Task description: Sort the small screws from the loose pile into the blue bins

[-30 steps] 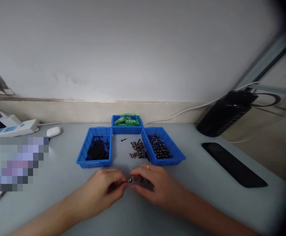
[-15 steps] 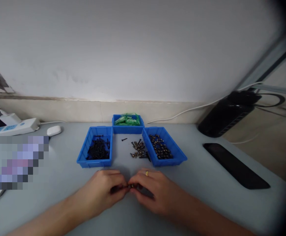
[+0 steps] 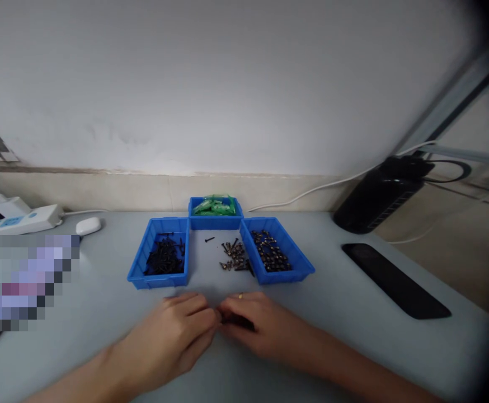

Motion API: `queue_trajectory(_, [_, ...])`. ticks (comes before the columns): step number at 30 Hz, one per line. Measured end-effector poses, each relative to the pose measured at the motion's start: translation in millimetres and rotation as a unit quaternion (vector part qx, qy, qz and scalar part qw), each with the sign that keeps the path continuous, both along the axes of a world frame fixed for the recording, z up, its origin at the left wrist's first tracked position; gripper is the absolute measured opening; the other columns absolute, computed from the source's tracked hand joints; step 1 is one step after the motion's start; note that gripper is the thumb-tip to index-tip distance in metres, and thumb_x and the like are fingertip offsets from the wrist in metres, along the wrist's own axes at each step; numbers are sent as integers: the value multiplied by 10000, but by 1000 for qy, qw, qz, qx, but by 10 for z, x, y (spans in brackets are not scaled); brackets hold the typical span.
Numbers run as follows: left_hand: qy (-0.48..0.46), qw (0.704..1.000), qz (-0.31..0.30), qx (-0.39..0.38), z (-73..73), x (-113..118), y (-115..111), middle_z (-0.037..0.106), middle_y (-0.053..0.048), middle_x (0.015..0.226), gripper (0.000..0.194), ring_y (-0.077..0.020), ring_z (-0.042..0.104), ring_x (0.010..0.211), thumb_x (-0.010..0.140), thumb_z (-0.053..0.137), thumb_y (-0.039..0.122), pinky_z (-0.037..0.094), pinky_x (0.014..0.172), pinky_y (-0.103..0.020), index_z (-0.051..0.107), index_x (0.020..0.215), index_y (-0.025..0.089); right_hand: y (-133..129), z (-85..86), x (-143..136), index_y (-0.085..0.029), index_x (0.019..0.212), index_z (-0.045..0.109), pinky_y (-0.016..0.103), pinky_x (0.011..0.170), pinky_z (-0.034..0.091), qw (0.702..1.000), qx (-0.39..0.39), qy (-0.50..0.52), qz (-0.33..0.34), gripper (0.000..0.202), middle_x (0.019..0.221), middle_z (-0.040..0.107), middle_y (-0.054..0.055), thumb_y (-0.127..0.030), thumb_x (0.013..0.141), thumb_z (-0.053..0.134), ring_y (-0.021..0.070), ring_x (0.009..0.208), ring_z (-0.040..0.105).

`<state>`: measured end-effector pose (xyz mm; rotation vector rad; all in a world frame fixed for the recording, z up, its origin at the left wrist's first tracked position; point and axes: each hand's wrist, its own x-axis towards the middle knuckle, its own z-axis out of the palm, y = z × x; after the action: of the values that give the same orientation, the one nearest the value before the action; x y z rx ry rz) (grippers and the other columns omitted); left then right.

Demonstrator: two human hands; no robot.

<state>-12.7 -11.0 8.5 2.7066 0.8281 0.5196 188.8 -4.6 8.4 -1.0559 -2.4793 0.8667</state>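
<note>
My left hand (image 3: 181,330) and my right hand (image 3: 259,324) meet fingertip to fingertip just above the table, in front of the blue bins. Both are closed in a pinch around a small metal fastener, now mostly hidden by the fingers. A ring sits on a right finger. Beyond my hands lies a loose pile of small brassy and dark screws (image 3: 234,254). One dark screw (image 3: 210,239) lies apart from it. The left blue bin (image 3: 156,281) holds black screws (image 3: 167,256); the right blue bin (image 3: 297,260) holds brassy-dark fasteners (image 3: 272,252).
A third blue bin (image 3: 215,224) with green plastic packets (image 3: 216,206) stands against the wall. To the right are a black bottle (image 3: 381,193) and a flat black object (image 3: 395,280). At left are a power strip (image 3: 38,219), a white case (image 3: 88,226) and a pixelated item (image 3: 26,285).
The view has shifted slightly. My fingers have closed further around the fastener, whose brassy glint showed before and is now covered. Bins and pile look the same.
</note>
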Motion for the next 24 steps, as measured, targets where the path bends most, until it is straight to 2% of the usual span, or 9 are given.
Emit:
queue_trajectory(3, [2,1000,7,16,20,10,-27,561,-23,728,174,-159,518,660,910,424,175,358,567,-270,564,809,160,10,-19,1,-173,769,561,215,638,384,1000,15,-1,19,116,737,575,-12,-203,872,518,116,693,535])
queue_trajectory(6, [-4,1000,17,4,13,4,-19,578,-23,740,155,-164,531,680,908,435,187,374,585,-269,575,846,164,25,-21,9,-171,757,570,219,620,384,1000,23,-6,3,102,726,582,-10,-213,848,552,120,670,533])
queue_trajectory(9, [-40,997,44,-44,-20,-13,24,587,-19,751,181,-148,545,694,925,429,215,400,610,-249,594,868,170,39,-5,33,-179,808,599,226,624,392,999,26,-5,-32,129,727,604,-7,-297,852,569,124,671,546])
queue_trajectory(12, [-83,987,82,-108,-45,-10,63,590,-4,739,169,-123,545,667,909,470,223,405,599,-219,618,842,175,36,2,58,-188,868,615,226,618,403,997,50,26,-57,135,732,616,-2,-313,849,570,124,664,552])
queue_trajectory(19, [-99,965,108,-218,-57,58,69,567,39,617,155,-87,483,566,817,542,114,355,527,-183,613,682,145,-23,-11,46,-180,958,615,241,674,413,992,118,44,1,149,769,617,23,-245,864,519,134,701,541])
queue_trajectory(24, [-107,971,111,-183,-59,34,76,586,30,656,141,-95,500,587,846,549,174,374,558,-196,622,726,158,3,12,54,-183,974,608,243,704,418,995,93,24,-22,148,811,623,28,-250,871,527,140,743,546])
